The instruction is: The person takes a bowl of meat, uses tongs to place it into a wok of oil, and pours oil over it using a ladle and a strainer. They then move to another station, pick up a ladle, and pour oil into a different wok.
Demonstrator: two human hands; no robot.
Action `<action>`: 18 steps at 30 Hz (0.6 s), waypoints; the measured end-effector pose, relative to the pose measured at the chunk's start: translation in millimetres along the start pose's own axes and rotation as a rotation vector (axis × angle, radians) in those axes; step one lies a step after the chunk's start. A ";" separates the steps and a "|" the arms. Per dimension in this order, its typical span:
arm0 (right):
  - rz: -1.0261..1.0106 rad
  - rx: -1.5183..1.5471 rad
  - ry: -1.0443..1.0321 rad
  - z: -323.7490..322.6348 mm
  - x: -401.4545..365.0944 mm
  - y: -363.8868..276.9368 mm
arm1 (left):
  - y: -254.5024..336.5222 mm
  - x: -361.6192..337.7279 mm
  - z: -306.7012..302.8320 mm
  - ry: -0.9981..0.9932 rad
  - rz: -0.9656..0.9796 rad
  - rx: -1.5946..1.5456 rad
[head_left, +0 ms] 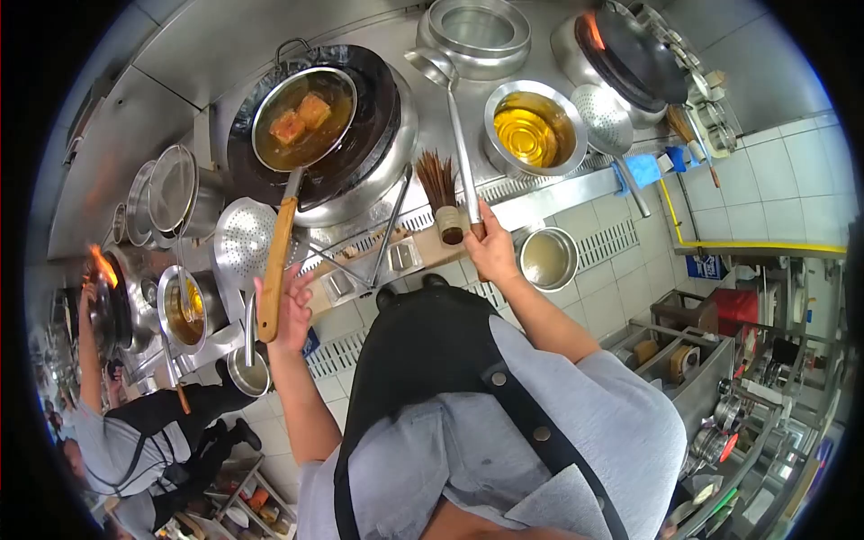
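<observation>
My left hand [297, 310] is palm up under the wooden handle of a round strainer [258, 148]. The handle lies between thumb and fingers, loosely held, with the fingers partly spread. Two browned food pieces [301, 118] sit in amber oil inside the strainer's rim, over a dark wok [378, 99]. In my right hand [493, 247] is the handle end of a metal ladle [457, 135], fingers closed round it. The ladle's bowl lies up at the back of the counter. Just left of this hand stands a bristle brush [438, 184].
A metal pot of golden oil [535, 130] stands right of the ladle, near a perforated skimmer [603, 119]. Another skimmer [243, 236] lies beside my left hand. A lidded pot [474, 38] is at the back. At far left, a co-worker [135, 432] reaches toward a flaming wok.
</observation>
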State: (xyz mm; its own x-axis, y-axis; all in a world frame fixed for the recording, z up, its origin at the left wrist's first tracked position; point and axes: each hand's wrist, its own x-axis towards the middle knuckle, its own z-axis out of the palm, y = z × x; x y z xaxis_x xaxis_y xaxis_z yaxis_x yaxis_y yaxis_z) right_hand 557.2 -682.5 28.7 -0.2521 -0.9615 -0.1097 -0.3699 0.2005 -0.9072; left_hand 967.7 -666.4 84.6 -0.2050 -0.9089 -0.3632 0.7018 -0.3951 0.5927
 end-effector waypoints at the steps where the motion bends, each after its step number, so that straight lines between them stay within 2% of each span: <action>1: 0.014 -0.111 -0.009 -4.6 -0.5 9.2 | -14.5 -9.5 -13.1 0.043 0.016 -0.028; 3: 0.023 -0.198 -0.015 -9.3 0.1 26.9 | -47.5 -26.5 -44.3 0.190 -0.101 0.158; 8: 0.008 -0.425 -0.032 -2.2 10.7 72.2 | -147.5 -76.4 -58.1 0.529 -0.482 0.736; 9: 0.048 -0.465 -0.047 -3.5 9.0 69.6 | -159.5 -90.0 -50.6 0.391 -0.368 1.203; 10: 0.064 -0.480 -0.056 -1.8 10.7 76.5 | -220.7 -106.1 -175.4 0.430 -0.397 1.459; 11: 0.070 -0.491 -0.056 -0.8 13.3 82.1 | -243.9 -115.7 -223.3 0.312 -0.437 1.691; 12: 0.058 -0.483 -0.072 -1.7 14.6 85.1 | -255.9 -125.8 -242.5 0.194 -0.485 1.823; 13: 0.066 -0.508 -0.116 -4.3 16.6 84.6 | -264.5 -133.7 -259.5 0.099 -0.534 1.888; 15: -0.111 -0.508 -0.037 -15.4 5.2 78.3 | -271.3 -150.7 -278.8 -0.034 -0.622 1.927; 18: -0.146 -0.437 0.031 -41.7 -24.3 87.9 | -272.6 -143.1 -295.5 -0.192 -0.641 2.004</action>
State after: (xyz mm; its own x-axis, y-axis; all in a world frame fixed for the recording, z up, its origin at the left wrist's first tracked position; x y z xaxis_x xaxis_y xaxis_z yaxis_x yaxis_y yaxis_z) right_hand 493.5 -633.6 -31.4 -0.1934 -0.9808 0.0241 -0.7442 0.1306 -0.6550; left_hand 1007.4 -389.2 -237.4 -0.2036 -0.5688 -0.7969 -0.9625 -0.0328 0.2693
